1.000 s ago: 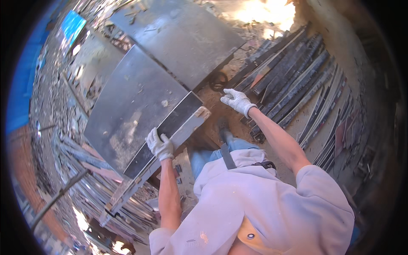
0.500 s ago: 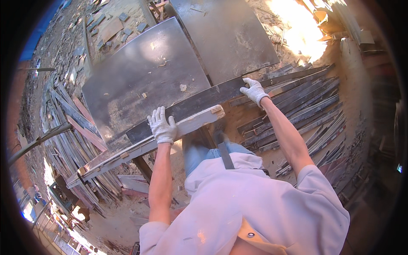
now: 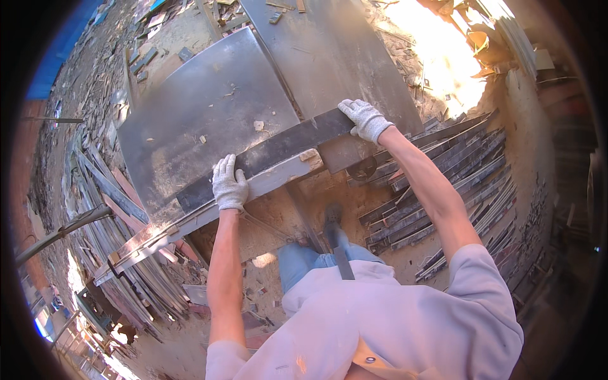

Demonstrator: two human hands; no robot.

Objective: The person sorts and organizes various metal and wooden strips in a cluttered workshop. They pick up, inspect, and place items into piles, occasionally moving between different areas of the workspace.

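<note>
Dark flat steel bar [image 3: 272, 152] lies along the near edge of the grey sheet-metal surface [image 3: 202, 120], and I have my left hand [image 3: 229, 183] and right hand [image 3: 366, 119] with fingers wrapped over its two ends, seemingly not yet lifted clear.

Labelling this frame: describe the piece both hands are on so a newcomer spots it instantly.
Start at the big grey metal sheet on the work surface. Along its near edge lies a long dark flat metal bar, the left hand gripping one end and the right hand the other. It is darker and narrower than the pale strip just below it.
</note>
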